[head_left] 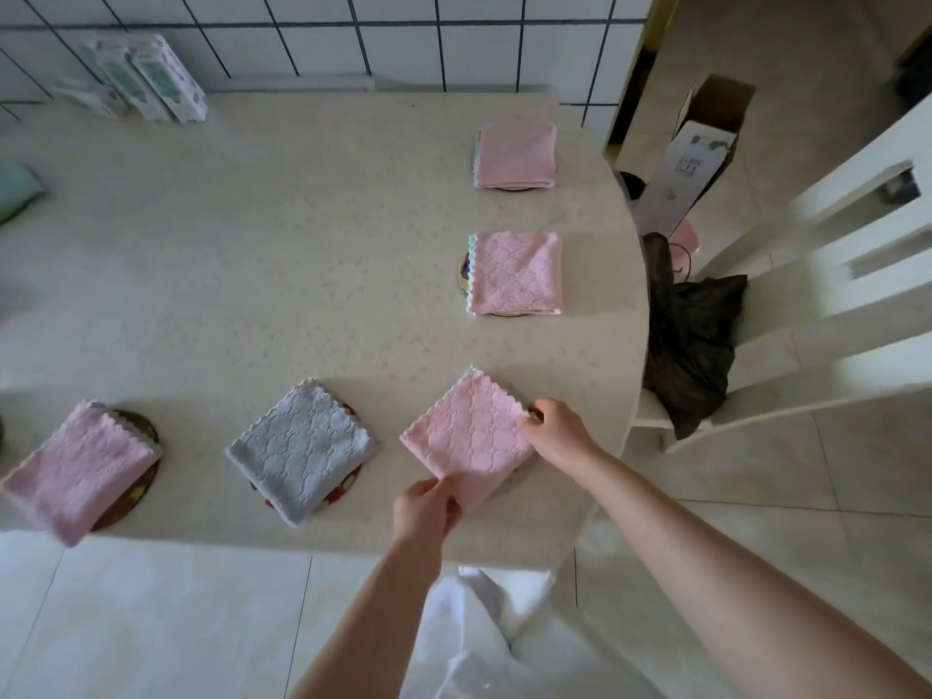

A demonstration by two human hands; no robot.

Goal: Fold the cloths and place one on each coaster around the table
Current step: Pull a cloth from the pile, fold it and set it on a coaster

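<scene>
Left grip [426,512] is pinching the near corner of the folded pink cloth [469,436], and right grip [557,436] is pinching its right corner; it is lying flat by the near right edge of the desk [302,244], beside a grey cloth [302,451].

Kinda dim, soft flat light, brightest on the chair [832,254] at right. Only faint shadows on the table [252,244]. Fisheye bends the wall tiles [454,37], and the far-left boxes [146,78] look blurry.
</scene>
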